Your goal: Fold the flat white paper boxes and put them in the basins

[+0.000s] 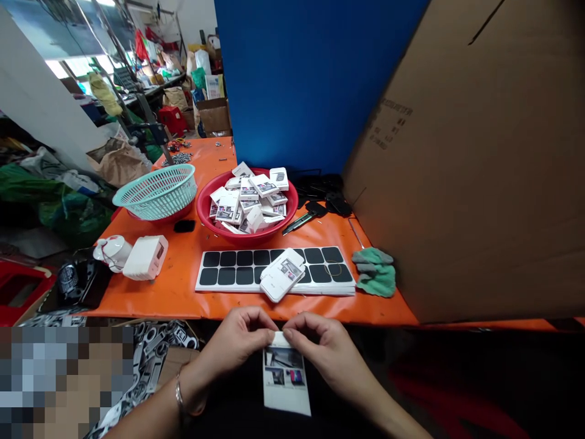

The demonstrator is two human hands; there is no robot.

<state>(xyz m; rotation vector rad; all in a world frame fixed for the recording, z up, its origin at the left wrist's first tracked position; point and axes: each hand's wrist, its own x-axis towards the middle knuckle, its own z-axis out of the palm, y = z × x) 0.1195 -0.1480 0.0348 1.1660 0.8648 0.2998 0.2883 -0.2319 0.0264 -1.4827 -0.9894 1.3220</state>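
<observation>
A flat white printed box [287, 381] with small product pictures hangs over my lap, just off the table's front edge. My left hand [244, 338] pinches its top left corner between thumb and finger. At the top right corner, my right hand [320, 341] pinches it the same way. Beyond my hands, a stack of similar flat white boxes [280, 283] lies at a slant on sheets of black rounded-square stickers [227, 277]. A thin rubber band [333, 268] rests on the right part of these sheets. Whether the held box is folded open at its top is hidden by my fingers.
Behind the sheets stands a red basin [203, 216] heaped with white boxes [249, 189]. A mint basket [158, 192] is to its left, a utility knife [299, 221] to its right. A green glove [377, 274] lies beside a tall cardboard panel [470, 183]. A white device [145, 258] sits left.
</observation>
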